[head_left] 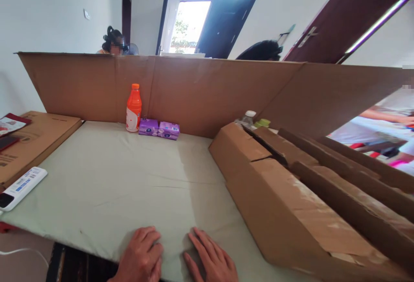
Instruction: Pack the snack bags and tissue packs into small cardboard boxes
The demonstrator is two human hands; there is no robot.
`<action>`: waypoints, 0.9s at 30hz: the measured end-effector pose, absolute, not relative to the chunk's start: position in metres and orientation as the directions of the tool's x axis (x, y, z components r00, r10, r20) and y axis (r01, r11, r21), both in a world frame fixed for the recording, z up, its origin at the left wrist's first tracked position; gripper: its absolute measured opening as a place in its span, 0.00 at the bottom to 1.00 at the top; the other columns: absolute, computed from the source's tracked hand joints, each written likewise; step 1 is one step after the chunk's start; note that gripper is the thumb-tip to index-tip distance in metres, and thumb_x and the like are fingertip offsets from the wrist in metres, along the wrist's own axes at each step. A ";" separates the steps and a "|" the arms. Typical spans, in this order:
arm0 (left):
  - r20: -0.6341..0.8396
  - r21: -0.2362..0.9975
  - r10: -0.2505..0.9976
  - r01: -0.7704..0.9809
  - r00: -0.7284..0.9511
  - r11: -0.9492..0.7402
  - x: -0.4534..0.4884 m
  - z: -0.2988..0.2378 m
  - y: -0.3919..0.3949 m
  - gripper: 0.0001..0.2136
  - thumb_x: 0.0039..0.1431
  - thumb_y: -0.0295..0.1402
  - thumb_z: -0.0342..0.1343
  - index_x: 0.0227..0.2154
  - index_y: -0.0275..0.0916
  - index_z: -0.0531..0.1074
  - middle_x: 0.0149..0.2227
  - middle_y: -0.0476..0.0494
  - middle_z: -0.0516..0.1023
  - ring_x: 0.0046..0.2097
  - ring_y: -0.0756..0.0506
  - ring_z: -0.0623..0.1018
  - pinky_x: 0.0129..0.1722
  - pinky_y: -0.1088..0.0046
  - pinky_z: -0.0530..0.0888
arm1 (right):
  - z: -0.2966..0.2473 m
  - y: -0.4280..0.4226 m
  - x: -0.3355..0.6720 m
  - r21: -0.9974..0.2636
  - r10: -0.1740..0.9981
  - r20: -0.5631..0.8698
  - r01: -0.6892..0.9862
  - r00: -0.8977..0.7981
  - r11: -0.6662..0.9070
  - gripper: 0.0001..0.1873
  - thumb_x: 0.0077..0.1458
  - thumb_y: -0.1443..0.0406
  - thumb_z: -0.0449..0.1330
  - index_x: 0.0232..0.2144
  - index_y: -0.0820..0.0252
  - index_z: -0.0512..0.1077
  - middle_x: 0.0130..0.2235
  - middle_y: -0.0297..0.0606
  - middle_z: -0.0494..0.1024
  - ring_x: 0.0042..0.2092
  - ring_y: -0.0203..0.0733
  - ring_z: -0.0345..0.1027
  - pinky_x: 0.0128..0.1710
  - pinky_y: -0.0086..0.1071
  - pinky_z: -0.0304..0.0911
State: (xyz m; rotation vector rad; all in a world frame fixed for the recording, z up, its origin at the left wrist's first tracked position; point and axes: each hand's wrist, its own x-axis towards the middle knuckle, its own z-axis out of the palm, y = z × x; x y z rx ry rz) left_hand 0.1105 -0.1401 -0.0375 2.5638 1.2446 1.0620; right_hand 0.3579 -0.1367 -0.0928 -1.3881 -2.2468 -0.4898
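At the near edge of the table (139,178), my right hand (211,258) lies open, empty; my left hand (142,249) is curled, how closed I cannot tell. The box (246,204) stands right. It seems a pause; any grasp would call for reaching.

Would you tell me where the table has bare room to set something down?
The widest bare patch of table lies between the white device, orange bottle, cardboard rack and left hand. A narrower one separates the right hand from the rack. It is crowded at the back, around the bottle and purple packets.
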 end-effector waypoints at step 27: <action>0.701 0.121 0.523 0.642 0.485 -0.757 0.101 -0.035 -0.115 0.10 0.61 0.24 0.51 0.40 0.40 0.75 0.45 0.40 0.83 0.47 0.41 0.82 0.43 0.64 0.82 | -0.049 -0.136 0.328 -0.290 0.867 0.480 0.909 -0.132 0.299 0.19 0.60 0.65 0.60 0.53 0.57 0.71 0.59 0.44 0.74 0.59 0.50 0.66 0.57 0.47 0.61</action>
